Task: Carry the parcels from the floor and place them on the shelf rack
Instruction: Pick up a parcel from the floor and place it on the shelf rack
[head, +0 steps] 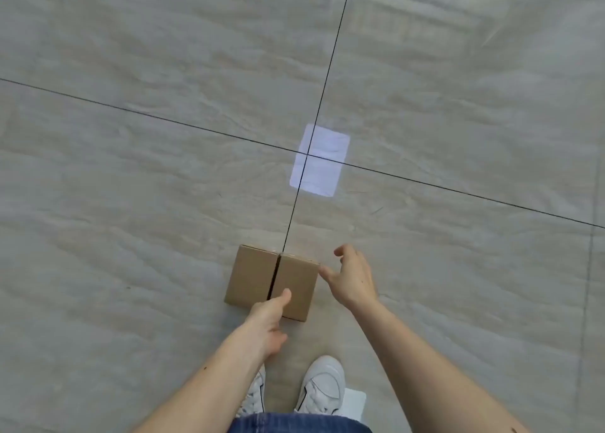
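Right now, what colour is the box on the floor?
Plain brown cardboard; the box shows best in the head view, with a dark seam down its top.

The parcel [271, 282] was plain brown cardboard, matt and smooth, with a dark seam between its top flaps. The floor [163, 187] was large polished stone-look tiles, beige and veined, glossy enough to mirror a bright rectangle of light [320, 161]. The shoes [322, 383] looked like white leather, and blue denim [298, 423] showed at the lower edge.
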`<state>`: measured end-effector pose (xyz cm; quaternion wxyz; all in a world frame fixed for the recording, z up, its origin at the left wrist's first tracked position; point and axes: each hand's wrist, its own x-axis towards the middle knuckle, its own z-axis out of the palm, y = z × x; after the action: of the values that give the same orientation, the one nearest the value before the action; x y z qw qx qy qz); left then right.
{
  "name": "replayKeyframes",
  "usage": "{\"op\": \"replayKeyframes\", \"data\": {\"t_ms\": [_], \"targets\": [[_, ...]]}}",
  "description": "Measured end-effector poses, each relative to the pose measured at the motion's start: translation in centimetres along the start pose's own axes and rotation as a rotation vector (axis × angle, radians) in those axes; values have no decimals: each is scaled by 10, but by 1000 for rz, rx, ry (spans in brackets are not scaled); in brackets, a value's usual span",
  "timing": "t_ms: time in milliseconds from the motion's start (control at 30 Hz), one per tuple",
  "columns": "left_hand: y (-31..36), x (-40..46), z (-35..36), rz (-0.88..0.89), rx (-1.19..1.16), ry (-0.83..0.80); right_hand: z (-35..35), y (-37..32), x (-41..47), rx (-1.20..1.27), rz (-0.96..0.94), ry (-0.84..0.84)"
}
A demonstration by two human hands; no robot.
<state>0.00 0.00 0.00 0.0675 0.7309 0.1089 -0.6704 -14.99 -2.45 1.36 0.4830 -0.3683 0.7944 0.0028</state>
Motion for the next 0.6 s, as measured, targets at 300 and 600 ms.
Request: {"op": "replayKeyframes", "data": {"t_ms": [300, 600], "targets": [[-5, 95, 5, -54, -85, 8, 64, 20, 61, -37, -57, -160], [-18, 83, 15, -53, -139, -24, 58, 23, 49, 66, -18, -51]]}}
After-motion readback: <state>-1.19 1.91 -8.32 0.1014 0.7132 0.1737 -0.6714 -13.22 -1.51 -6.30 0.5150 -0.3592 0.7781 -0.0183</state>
